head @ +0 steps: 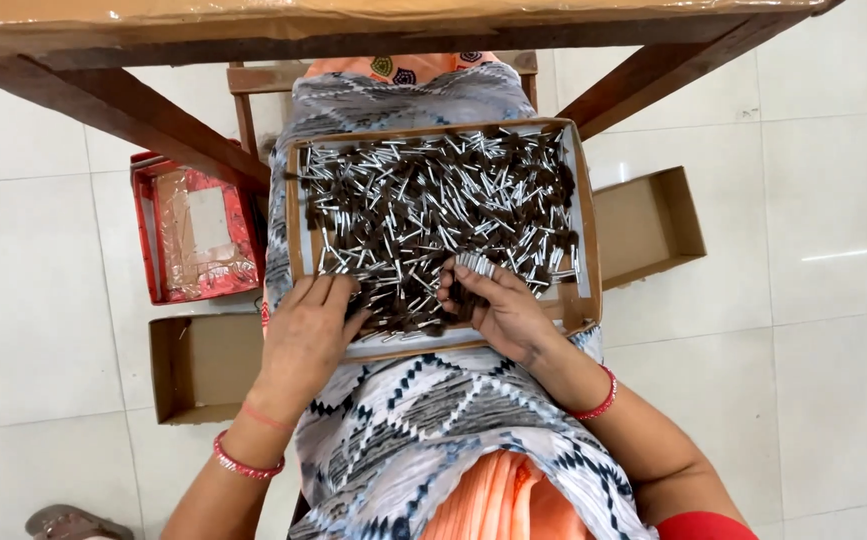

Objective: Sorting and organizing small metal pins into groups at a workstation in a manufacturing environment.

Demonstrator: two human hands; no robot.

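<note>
A shallow cardboard tray [294,215] rests on my lap, filled with several small silver-and-dark metal pins [423,205]. My right hand [498,310] sits at the tray's near edge and grips a small bundle of pins [473,266] with their silver ends lined up and pointing away from me. My left hand [308,325] lies palm down at the tray's near left corner, fingertips resting on loose pins. Both wrists wear red bangles.
A red box [193,235] with clear wrapping lies on the white tiled floor at left. One empty cardboard box [198,365] sits below it, another [648,225] to the right of the tray. A wooden table frame [103,100] spans the top. A sandal [68,523] lies bottom left.
</note>
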